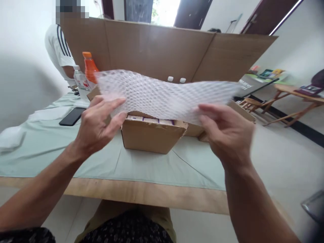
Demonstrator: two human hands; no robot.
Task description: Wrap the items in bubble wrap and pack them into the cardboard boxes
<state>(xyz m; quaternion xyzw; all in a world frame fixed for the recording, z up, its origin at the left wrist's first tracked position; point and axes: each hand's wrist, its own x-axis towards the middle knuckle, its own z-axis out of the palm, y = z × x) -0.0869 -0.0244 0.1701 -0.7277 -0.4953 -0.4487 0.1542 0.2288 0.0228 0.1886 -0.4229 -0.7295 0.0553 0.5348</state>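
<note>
Stretched between my hands is a strip of bubble wrap (154, 96), held up over an open cardboard box (152, 135). My left hand (101, 119) pinches its left lower edge between thumb and fingers. On the other side my right hand (225, 130) grips the lower right edge, slightly smeared by motion. Several white packages with purple edges (150, 120) show along the near rim of the box. The wrap hides the rest of the box's inside.
A tall cardboard panel (162, 50) stands behind. An orange drink bottle (90, 67), a clear bottle (80, 79) and a black phone (72, 116) are at the left on the green cloth (96, 162). A person's sleeve (62, 45) shows beyond. Wooden stools (288, 92) stand right.
</note>
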